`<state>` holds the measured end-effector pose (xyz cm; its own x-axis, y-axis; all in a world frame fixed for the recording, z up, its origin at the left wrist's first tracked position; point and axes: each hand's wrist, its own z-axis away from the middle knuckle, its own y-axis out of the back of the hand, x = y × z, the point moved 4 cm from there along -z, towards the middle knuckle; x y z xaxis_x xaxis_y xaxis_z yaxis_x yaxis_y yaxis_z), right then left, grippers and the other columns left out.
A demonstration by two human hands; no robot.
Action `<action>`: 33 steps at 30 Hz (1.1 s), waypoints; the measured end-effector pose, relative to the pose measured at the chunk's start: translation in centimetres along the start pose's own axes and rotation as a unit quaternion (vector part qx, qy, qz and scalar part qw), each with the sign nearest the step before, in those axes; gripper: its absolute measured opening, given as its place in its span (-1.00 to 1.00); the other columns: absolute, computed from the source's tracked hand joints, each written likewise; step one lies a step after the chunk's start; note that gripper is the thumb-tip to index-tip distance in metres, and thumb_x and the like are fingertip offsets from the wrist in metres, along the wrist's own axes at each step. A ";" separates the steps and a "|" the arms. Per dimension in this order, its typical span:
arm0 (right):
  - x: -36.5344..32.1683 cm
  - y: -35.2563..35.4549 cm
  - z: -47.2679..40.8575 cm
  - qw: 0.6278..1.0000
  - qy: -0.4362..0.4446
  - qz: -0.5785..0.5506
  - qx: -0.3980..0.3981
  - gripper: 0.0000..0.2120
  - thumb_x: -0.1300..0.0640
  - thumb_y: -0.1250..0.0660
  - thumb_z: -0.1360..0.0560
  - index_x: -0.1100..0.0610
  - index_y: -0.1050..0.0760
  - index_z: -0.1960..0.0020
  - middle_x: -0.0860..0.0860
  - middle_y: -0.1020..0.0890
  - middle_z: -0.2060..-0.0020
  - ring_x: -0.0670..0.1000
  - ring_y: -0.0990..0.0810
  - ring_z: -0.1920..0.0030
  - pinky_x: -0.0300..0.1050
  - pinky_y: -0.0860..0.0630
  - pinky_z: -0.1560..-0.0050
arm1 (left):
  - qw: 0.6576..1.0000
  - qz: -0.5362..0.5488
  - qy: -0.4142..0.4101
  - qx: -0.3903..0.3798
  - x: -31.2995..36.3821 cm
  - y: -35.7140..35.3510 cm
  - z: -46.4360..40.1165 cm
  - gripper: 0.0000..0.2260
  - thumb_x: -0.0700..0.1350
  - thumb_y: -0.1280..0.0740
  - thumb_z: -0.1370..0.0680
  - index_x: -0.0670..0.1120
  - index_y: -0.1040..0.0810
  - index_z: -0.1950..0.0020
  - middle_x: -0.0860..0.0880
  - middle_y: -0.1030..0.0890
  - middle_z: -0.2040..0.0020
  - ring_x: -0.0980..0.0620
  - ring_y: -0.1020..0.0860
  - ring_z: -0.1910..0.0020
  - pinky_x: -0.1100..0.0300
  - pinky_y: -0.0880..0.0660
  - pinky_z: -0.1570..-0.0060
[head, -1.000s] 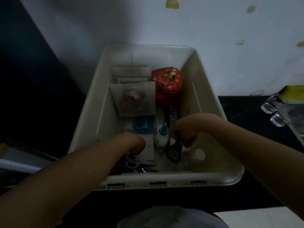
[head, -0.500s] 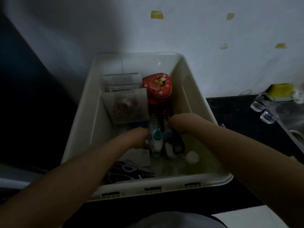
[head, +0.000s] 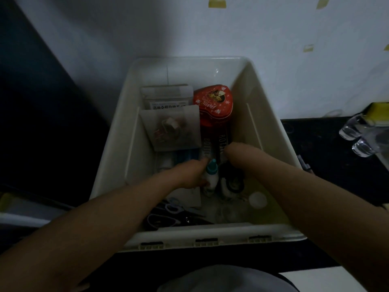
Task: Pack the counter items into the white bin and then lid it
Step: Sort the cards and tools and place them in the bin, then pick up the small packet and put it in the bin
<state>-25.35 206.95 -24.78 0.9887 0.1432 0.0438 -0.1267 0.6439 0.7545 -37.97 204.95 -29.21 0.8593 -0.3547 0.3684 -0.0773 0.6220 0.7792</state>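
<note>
Your white bin (head: 271, 131) stands uncovered on a black counter (head: 328, 165), its far wall against a pale wall (head: 273, 60) dotted with yellow marks (head: 217, 1). The room is dim; to the bin's 9 o'clock the surroundings fall into dark shadow.

Inside the bin, at 12 o'clock, a red heart-shaped tin (head: 213, 104) sits on two dark lettered boxes (head: 213, 142). At 10 o'clock a white printed packet (head: 167, 98) lies partly under a clear pouch of small items (head: 171, 127). At 6 o'clock scissors (head: 172, 208) lie by the near wall; at 5 o'clock rests a small white cap (head: 257, 199).

Your left hand (head: 194, 173) reaches to the bin's centre, fingers curled around a small white bottle with a teal cap (head: 211, 173). Your right hand (head: 233, 154) is just beside it at 3 o'clock, bent downward above a dark looped object (head: 233, 184); whether its fingers grip anything cannot be told.

On the counter at the bin's 3 o'clock, well apart, stand clear glasses (head: 353, 131) by a yellow item (head: 379, 111).
</note>
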 end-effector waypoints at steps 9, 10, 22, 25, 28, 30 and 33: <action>-0.2 -0.2 -0.6 1.000 -0.004 -0.010 -0.005 -0.66 0.20 -0.18 -0.59 0.24 -0.38 -0.34 0.16 -0.47 -0.29 0.14 -0.48 -0.28 -0.03 -0.42 -0.26 | 1.000 0.007 -0.013 0.017 0.0 0.7 0.0 -0.25 -0.04 -0.41 -0.48 -0.12 -0.04 -0.52 -0.18 -0.42 -0.37 -0.12 -0.48 -0.28 0.04 -0.47 -0.22; -0.2 0.1 -0.5 1.000 0.001 -0.016 0.010 -0.67 0.19 -0.20 -0.58 0.23 -0.40 -0.32 0.16 -0.48 -0.28 0.15 -0.49 -0.26 -0.03 -0.43 -0.25 | 1.000 0.006 -0.007 0.013 0.1 1.1 0.1 -0.27 -0.04 -0.41 -0.47 -0.13 -0.09 -0.51 -0.17 -0.42 -0.37 -0.12 -0.47 -0.28 0.04 -0.46 -0.24; 2.7 6.6 6.1 0.892 0.044 -0.182 0.412 -0.74 0.22 -0.16 -0.54 0.22 -0.35 -0.22 0.19 -0.57 -0.06 0.22 -0.56 -0.04 -0.02 -0.44 0.10 | 0.960 0.189 0.031 0.205 4.3 9.7 2.0 -0.74 -0.11 -0.31 -0.55 -0.10 -0.50 -0.23 -0.08 -0.58 -0.15 0.00 -0.55 -0.10 0.09 -0.51 -0.14; 5.4 7.1 8.1 0.852 0.051 -0.233 0.466 -0.73 0.25 -0.17 -0.53 0.27 -0.39 -0.21 0.23 -0.58 -0.03 0.24 -0.54 -0.05 -0.01 -0.43 0.04 | 0.929 0.251 0.000 0.273 7.2 10.4 1.2 -0.73 -0.16 -0.31 -0.54 -0.12 -0.49 -0.24 -0.11 -0.57 -0.15 0.02 -0.54 -0.06 0.18 -0.48 -0.04; 8.4 7.1 9.3 0.820 0.060 -0.268 0.503 -0.72 0.24 -0.18 -0.52 0.25 -0.41 -0.21 0.20 -0.60 -0.01 0.20 -0.55 -0.04 0.03 -0.48 0.00 | 0.898 0.278 -0.030 0.340 10.9 10.9 0.7 -0.75 -0.22 -0.30 -0.52 -0.13 -0.51 -0.21 -0.11 -0.59 -0.13 0.01 -0.55 -0.09 0.20 -0.46 -0.04; 10.6 6.7 9.4 0.812 0.055 -0.298 0.498 -0.70 0.25 -0.19 -0.51 0.24 -0.41 -0.23 0.20 -0.60 -0.01 0.19 -0.55 -0.04 0.09 -0.49 -0.04 | 0.878 0.298 -0.036 0.372 13.2 11.0 0.5 -0.76 -0.24 -0.28 -0.52 -0.12 -0.52 -0.19 -0.08 -0.60 -0.10 0.03 -0.55 -0.08 0.25 -0.45 -0.02; 14.4 5.8 9.1 0.807 0.031 -0.349 0.475 -0.70 0.28 -0.18 -0.52 0.25 -0.42 -0.24 0.22 -0.61 0.02 0.20 -0.58 0.01 0.11 -0.52 -0.02 | 0.860 0.305 -0.040 0.407 16.3 11.3 -0.1 -0.75 -0.25 -0.27 -0.52 -0.14 -0.50 -0.19 -0.07 -0.58 -0.08 0.05 -0.54 -0.05 0.35 -0.41 0.04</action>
<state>-11.13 205.87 -13.85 0.7835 0.0501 -0.6194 0.6065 -0.2785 0.7447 -24.78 206.25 -14.41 0.4978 -0.2020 0.8434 -0.8581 0.0264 0.5128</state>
